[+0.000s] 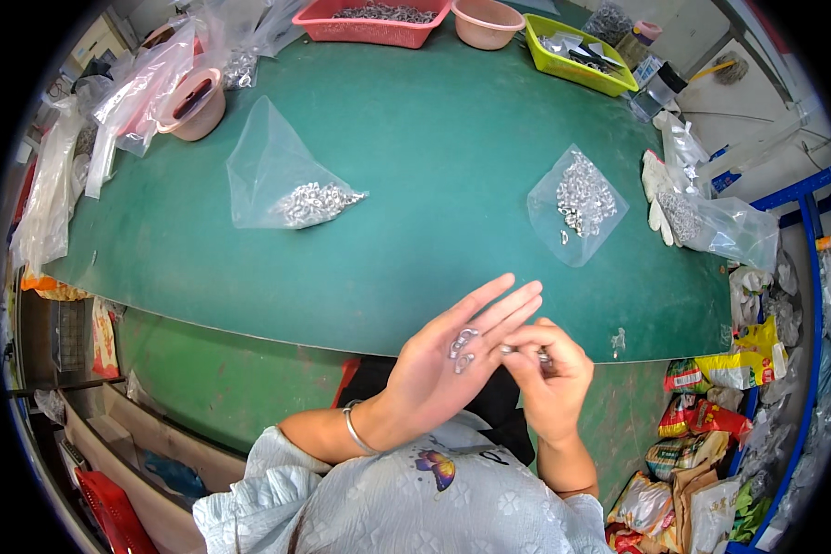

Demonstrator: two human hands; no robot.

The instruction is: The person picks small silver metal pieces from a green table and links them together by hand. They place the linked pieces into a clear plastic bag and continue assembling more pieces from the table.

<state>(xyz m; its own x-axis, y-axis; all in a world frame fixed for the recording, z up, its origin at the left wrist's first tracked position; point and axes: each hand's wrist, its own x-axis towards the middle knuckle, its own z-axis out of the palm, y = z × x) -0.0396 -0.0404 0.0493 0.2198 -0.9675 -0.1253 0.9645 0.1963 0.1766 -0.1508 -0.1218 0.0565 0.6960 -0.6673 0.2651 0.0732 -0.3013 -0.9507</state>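
Note:
My left hand [425, 379] is turned palm up with its fingers stretched out, just off the table's near edge. A few small silver metal links [462, 351] lie loose on its palm. Beside its fingers, my right hand [559, 379] is closed in a pinch on small metal links [544, 356], partly hidden by the fingers. On the green table beyond, a clear plastic bag [268, 166] at the left holds a heap of similar metal parts [314, 204]. Another clear bag [571, 247] at the right bears a second heap [584, 196].
Along the green table's [415, 166] far side stand a red tray [365, 32] of metal parts, a pink bowl [486, 26] and a yellow-green basket [577, 69]. A pink tub [194, 120] stands far left. White gloves [656, 194] and blue shelving [808, 231] are at right.

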